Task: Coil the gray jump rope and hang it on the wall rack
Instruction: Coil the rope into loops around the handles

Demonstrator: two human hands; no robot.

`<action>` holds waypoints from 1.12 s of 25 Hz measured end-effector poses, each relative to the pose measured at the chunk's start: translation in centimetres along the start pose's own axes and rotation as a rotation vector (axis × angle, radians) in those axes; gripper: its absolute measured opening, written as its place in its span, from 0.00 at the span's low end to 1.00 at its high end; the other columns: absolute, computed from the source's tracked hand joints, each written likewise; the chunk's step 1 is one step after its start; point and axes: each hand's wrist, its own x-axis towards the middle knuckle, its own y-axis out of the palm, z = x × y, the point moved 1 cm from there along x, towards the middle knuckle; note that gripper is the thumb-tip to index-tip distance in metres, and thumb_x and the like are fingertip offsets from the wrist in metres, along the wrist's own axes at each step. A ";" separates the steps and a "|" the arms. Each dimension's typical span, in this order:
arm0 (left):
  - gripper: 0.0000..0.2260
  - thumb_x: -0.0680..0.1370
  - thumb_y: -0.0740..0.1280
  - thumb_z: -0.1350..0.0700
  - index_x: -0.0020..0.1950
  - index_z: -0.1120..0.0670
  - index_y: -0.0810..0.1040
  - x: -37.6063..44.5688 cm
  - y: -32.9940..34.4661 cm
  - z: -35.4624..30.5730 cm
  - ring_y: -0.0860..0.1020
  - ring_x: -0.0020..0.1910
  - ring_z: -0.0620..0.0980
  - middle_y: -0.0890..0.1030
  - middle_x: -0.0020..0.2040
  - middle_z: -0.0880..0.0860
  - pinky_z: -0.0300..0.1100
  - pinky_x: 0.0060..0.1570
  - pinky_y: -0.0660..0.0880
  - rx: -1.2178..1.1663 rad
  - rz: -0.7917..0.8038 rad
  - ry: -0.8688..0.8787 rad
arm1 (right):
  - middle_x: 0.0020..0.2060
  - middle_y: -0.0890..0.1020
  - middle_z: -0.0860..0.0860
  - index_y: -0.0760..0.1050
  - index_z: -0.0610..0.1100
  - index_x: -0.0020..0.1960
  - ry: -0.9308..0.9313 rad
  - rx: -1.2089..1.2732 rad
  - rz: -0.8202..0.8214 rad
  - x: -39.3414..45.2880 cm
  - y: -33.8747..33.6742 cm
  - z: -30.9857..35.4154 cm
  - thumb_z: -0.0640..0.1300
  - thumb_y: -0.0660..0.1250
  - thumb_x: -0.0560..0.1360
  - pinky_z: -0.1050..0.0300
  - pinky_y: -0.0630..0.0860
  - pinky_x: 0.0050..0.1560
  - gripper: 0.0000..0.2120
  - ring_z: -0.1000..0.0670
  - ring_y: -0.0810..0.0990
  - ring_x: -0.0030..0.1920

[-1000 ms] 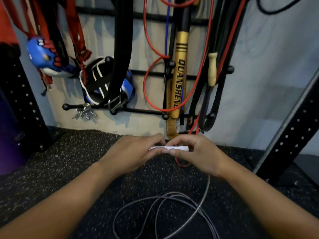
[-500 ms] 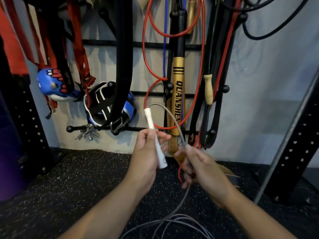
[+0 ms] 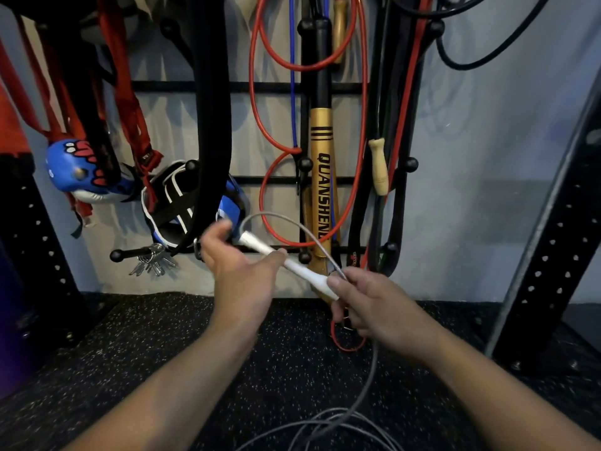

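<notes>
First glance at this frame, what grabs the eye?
Dead centre, the left hand and right hand hold a white handle slanting between them, with the gray rope arching from its upper end and looping loose on the floor. Behind, a gold bat and red cord hang on the wall rack.

Bare forearms (image 3: 182,379), no sleeves.
</notes>
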 end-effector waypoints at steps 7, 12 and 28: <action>0.16 0.80 0.66 0.42 0.66 0.44 0.75 3.0 1.1 -4.5 0.79 0.52 0.41 0.83 0.58 0.46 0.42 0.51 0.76 0.987 0.988 0.429 | 0.33 0.81 0.55 0.78 0.53 0.47 -0.188 -0.523 0.013 0.8 -3.5 3.7 0.50 0.66 0.82 0.67 0.73 0.33 0.06 0.62 0.77 0.31; 0.12 0.81 0.66 0.45 0.60 0.49 0.80 3.3 1.7 -4.2 0.81 0.52 0.52 0.85 0.53 0.53 0.53 0.55 0.77 0.867 1.030 0.323 | 0.31 0.82 0.52 0.75 0.47 0.56 -0.199 -0.235 0.004 0.6 -4.3 4.3 0.47 0.68 0.81 0.70 0.69 0.31 0.05 0.61 0.77 0.29; 0.14 0.86 0.58 0.53 0.55 0.62 0.77 1.5 3.7 -3.0 0.64 0.27 0.43 0.68 0.34 0.52 0.36 0.26 0.63 -0.568 0.421 -0.309 | 0.31 0.75 0.50 0.82 0.50 0.50 0.113 0.281 -0.062 -0.4 -1.5 2.5 0.66 0.58 0.81 0.57 0.72 0.25 0.23 0.53 0.71 0.24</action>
